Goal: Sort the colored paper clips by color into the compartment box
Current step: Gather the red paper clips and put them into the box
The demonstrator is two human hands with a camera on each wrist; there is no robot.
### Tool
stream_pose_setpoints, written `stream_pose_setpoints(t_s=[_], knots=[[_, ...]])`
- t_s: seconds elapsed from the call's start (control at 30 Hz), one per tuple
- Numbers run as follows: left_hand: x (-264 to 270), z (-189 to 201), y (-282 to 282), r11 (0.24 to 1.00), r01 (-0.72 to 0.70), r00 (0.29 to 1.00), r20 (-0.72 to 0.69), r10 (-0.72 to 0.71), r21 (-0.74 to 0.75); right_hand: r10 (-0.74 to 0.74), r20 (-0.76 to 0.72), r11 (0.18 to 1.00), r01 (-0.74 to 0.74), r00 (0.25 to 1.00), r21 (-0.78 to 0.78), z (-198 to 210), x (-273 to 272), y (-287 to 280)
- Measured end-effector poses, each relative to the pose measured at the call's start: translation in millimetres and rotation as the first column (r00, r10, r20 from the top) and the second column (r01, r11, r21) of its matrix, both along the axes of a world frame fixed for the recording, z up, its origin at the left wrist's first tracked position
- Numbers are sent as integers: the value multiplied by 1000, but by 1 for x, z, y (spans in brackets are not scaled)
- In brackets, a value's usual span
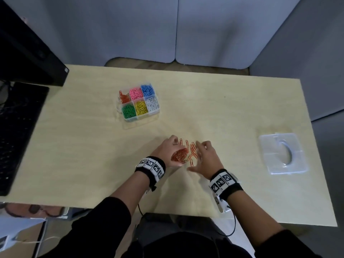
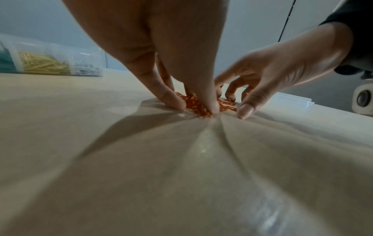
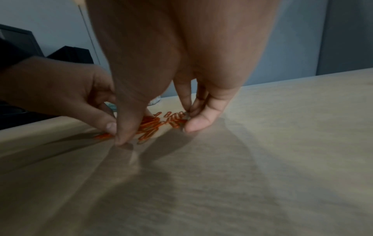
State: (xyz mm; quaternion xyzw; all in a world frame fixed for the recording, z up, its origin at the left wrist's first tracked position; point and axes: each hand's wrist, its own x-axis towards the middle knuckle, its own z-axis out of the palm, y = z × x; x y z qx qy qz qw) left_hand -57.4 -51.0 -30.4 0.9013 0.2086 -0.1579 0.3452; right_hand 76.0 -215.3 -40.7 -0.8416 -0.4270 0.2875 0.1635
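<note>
Both hands are sitting near the front middle of the table (image 1: 78, 164), flanking the orange paper clips (image 1: 186, 152). Left hand (image 1: 168, 152) is lying on its side, fingers curled loosely, cupping a dense bunch of clips against the palm, fingertips (image 2: 175, 102) touching the table. Right hand (image 1: 206, 158) is just right of the loose clips, fingers spread and slightly bent, tips down on the surface at the pile's edge; can't tell if it's actually pinching any clip. Clear lid (image 1: 283, 153) is lying flat well off to the right. Farther back, left of centre, compartment box (image 1: 138, 104) is sitting open: near row green, yellow, white; far row orange, pink, blue, orange cell only partly filled. Black keyboard (image 1: 16, 135) is lying along the left edge
</note>
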Motion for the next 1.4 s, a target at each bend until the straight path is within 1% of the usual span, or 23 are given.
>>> stream_pose_setpoints(t_s=[0.1,0.17,0.23,0.4,0.57,0.63,0.7,0.77,0.8,0.83,0.87,0.9,0.93,0.97,1.0,1.03,1.1,1.13,1.17,1.2,1.3,1.33,1.4], knots=[[-7,-3,-9,996,-84,992,90,83,8,-6,12,999,5,1000,32,0,-6,7],[-10,-5,-15,986,-168,968,188,164,5,6,-4,998,-5,1000,68,-1,-9,12],[-12,-5,-20,975,-222,946,247,211,20,23,-9,996,-22,1000,88,-2,-12,19],[-14,-5,-13,921,-386,872,306,382,-49,67,21,987,-70,998,145,-5,-21,35],[-25,-10,-4,900,-426,848,306,432,-88,166,86,967,-179,982,182,-8,-28,49],[-30,-13,2,880,-462,829,299,473,-111,237,129,959,-253,963,128,-6,-26,59],[-34,-13,9,871,-478,820,296,490,-115,347,166,937,-350,923,-15,0,-23,71],[-39,-12,15,861,-491,808,299,507,-133,393,181,919,-377,902,-114,6,-17,80],[-41,-10,19,850,-506,793,308,526,-148,371,178,928,-355,911,-115,7,-13,83],[-44,-6,23,836,-523,773,320,548,-169,308,147,951,-297,940,-88,8,-8,84],[-46,-2,28,819,-541,747,336,573,-192,208,72,978,-205,976,-36,9,-2,83],[-48,4,34,800,-560,718,357,598,-214,98,-44,995,-96,994,29,9,5,82],[-50,11,42,782,-579,687,378,621,-231,-4,-190,998,18,982,68,9,13,80],[-51,18,52,765,-598,659,397,639,-239,-98,-344,989,130,934,72,11,19,79],[-52,25,64,753,-613,637,416,649,-237,-182,-482,971,235,857,51,15,24,79],[-52,31,78,748,-626,623,435,650,-221,-252,-604,943,332,756,22,20,26,81],[-50,44,110,755,-638,623,475,622,-152,-314,-777,877,479,546,-18,31,29,90],[-48,50,127,760,-640,627,497,600,-110,-309,-820,860,510,481,-24,38,30,96],[-45,55,144,762,-644,631,514,582,-72,-293,-846,854,519,445,-23,45,31,103],[-42,58,162,758,-651,634,522,571,-39,-277,-859,854,519,431,-15,51,33,112],[-29,62,213,733,-678,643,520,563,45,-218,-886,852,523,409,32,70,39,144],[-24,61,227,736,-673,657,510,555,67,-200,-896,842,536,396,50,77,39,156],[-16,55,247,761,-638,716,454,530,118,-153,-918,819,567,367,90,90,38,180]])
